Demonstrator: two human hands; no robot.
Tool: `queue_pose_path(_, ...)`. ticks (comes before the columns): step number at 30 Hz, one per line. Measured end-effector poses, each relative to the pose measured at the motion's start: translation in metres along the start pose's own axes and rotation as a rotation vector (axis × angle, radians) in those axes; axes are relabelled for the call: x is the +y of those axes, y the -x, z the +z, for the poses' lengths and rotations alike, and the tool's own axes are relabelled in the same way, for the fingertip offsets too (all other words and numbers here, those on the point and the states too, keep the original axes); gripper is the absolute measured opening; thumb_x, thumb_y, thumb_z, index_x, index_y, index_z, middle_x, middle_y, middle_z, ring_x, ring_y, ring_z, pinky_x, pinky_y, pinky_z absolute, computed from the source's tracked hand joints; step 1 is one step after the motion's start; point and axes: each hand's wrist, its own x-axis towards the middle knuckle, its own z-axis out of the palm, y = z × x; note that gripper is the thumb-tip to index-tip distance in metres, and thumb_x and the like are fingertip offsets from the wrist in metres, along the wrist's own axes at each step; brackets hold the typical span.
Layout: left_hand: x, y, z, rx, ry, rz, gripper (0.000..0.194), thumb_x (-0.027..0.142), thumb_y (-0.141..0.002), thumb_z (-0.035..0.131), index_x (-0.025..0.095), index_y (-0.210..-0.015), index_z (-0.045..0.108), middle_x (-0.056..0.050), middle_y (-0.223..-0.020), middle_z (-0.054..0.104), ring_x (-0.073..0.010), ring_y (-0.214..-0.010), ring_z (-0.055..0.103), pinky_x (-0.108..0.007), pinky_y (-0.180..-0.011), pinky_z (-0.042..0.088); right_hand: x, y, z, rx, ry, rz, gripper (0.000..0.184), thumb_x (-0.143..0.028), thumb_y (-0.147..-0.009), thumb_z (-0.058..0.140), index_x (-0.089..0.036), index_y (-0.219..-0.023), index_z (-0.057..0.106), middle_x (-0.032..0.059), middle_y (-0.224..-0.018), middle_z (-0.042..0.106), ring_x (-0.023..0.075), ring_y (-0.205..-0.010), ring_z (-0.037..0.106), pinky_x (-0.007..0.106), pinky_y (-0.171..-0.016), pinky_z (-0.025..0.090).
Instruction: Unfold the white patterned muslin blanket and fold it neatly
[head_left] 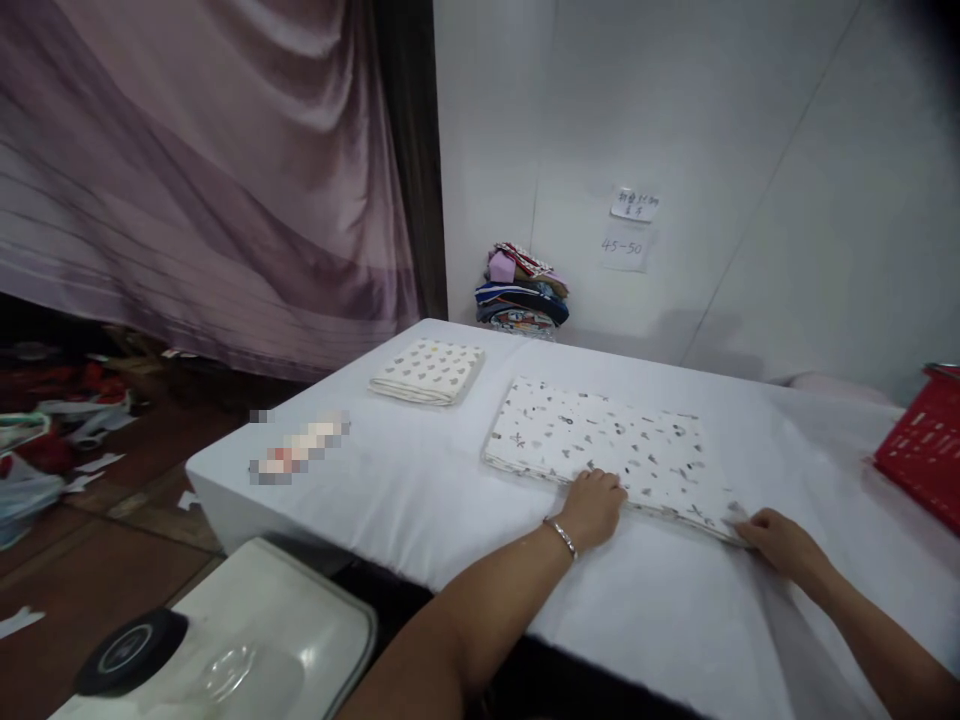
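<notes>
A long folded white cloth (607, 440) printed with small grey figures lies flat on the white-covered table (420, 490). My left hand (596, 508), with a bracelet on its wrist, is closed at the middle of the cloth's near edge, fingers curled over it. At the near right corner, my right hand (780, 540) pinches the cloth between thumb and fingers. Farther back to the left rests a smaller folded cloth (429, 370) with grey heart-like prints, apart from both hands.
A blurred-out item (300, 447) lies near the table's left edge. Stacked fabrics (523, 290) sit against the wall. At the right stands a red basket (926, 450). A white lidded surface with a black knob (133, 652) is at the lower left. A curtain (300, 180) hangs behind.
</notes>
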Motion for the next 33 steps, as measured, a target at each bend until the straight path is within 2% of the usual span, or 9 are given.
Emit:
queue_pose_path(3, -0.009, 0.006, -0.006, 0.010, 0.019, 0.020, 0.011, 0.024, -0.085, 0.049, 0.018, -0.085, 0.058, -0.004, -0.094, 0.058, -0.0183, -0.092, 0.048, -0.032, -0.078, 0.037, 0.007, -0.006, 0.004, -0.103, 0.038, 0.009, 0.018, -0.041, -0.068, 0.055, -0.024, -0.063, 0.053, 0.0055, -0.058, 0.063, 0.0248, -0.060, 0.062, 0.033, -0.054, 0.043)
queue_pose_path(6, -0.031, 0.016, -0.018, 0.014, 0.023, 0.012, 0.022, 0.032, -0.089, 0.046, 0.018, -0.081, 0.060, -0.004, -0.089, 0.058, -0.0172, -0.088, 0.049, -0.031, -0.077, 0.038, 0.007, -0.006, 0.002, -0.063, 0.079, 0.002, 0.025, -0.045, -0.068, 0.054, -0.023, -0.080, 0.058, 0.0095, -0.074, 0.067, 0.0289, -0.072, 0.064, 0.038, -0.061, 0.048)
queue_pose_path(11, -0.077, 0.041, -0.045, 0.056, -0.008, -0.144, 0.029, 0.029, -0.091, 0.043, 0.017, -0.073, 0.061, -0.004, -0.081, 0.060, -0.0158, -0.081, 0.051, -0.030, -0.076, 0.039, -0.030, 0.006, 0.011, 0.190, 0.061, -0.449, 0.042, -0.038, -0.077, 0.044, -0.018, -0.111, 0.057, 0.0153, -0.126, 0.053, 0.0305, -0.115, 0.050, 0.045, -0.091, 0.044)
queue_pose_path(15, -0.100, 0.061, -0.057, 0.122, -0.002, -0.248, 0.024, 0.027, -0.089, 0.046, 0.017, -0.072, 0.060, -0.003, -0.078, 0.060, -0.0158, -0.080, 0.052, -0.029, -0.075, 0.039, -0.074, 0.011, 0.027, 0.137, 0.035, -0.643, 0.047, -0.044, -0.087, 0.034, -0.021, -0.125, 0.050, 0.0084, -0.142, 0.038, 0.0252, -0.131, 0.033, 0.044, -0.104, 0.034)
queue_pose_path(19, -0.111, 0.074, -0.065, 0.163, -0.021, -0.326, 0.028, 0.027, -0.090, 0.042, 0.017, -0.069, 0.058, -0.003, -0.075, 0.059, -0.0160, -0.077, 0.052, -0.030, -0.074, 0.039, -0.093, 0.014, 0.041, -0.074, 0.164, -0.584, 0.057, -0.051, -0.089, 0.029, -0.021, -0.135, 0.042, 0.0082, -0.147, 0.027, 0.0261, -0.137, 0.019, 0.048, -0.109, 0.023)
queue_pose_path(22, -0.120, 0.072, -0.074, 0.178, -0.070, -0.397, 0.030, 0.029, -0.090, 0.041, 0.017, -0.068, 0.058, -0.004, -0.076, 0.059, -0.0173, -0.078, 0.052, -0.031, -0.074, 0.040, -0.093, 0.016, 0.043, -0.121, 0.210, -0.536, 0.056, -0.051, -0.091, 0.024, -0.023, -0.138, 0.038, 0.0058, -0.149, 0.021, 0.0240, -0.138, 0.014, 0.048, -0.110, 0.016)
queue_pose_path(26, -0.134, 0.054, -0.083, 0.198, -0.116, -0.449, 0.021, 0.030, -0.087, 0.046, 0.019, -0.092, 0.063, -0.007, -0.104, 0.061, -0.0215, -0.101, 0.052, -0.035, -0.088, 0.039, -0.102, 0.012, 0.034, -0.231, 0.214, -0.479, 0.057, -0.051, -0.091, 0.026, -0.024, -0.140, 0.034, 0.0053, -0.151, 0.016, 0.0246, -0.139, 0.009, 0.049, -0.110, 0.015)
queue_pose_path(29, -0.143, 0.042, -0.076, 0.134, -0.158, -0.504, 0.037, 0.033, -0.085, 0.049, 0.017, -0.118, 0.055, -0.011, -0.133, 0.047, -0.0265, -0.123, 0.039, -0.040, -0.099, 0.034, -0.118, -0.001, 0.028, -0.213, 0.207, -0.480, 0.058, -0.053, -0.091, 0.026, -0.025, -0.141, 0.032, 0.0056, -0.151, 0.015, 0.0254, -0.139, 0.008, 0.050, -0.109, 0.016)
queue_pose_path(33, -0.150, 0.041, -0.058, 0.019, -0.152, -0.568, 0.045, 0.039, -0.087, 0.043, 0.018, -0.126, 0.048, -0.011, -0.144, 0.034, -0.0273, -0.127, 0.036, -0.044, -0.101, 0.032, -0.132, -0.025, 0.037, -0.092, 0.236, -0.514, 0.058, -0.052, -0.092, 0.024, -0.023, -0.141, 0.031, 0.0064, -0.151, 0.014, 0.0251, -0.139, 0.008, 0.050, -0.109, 0.014)
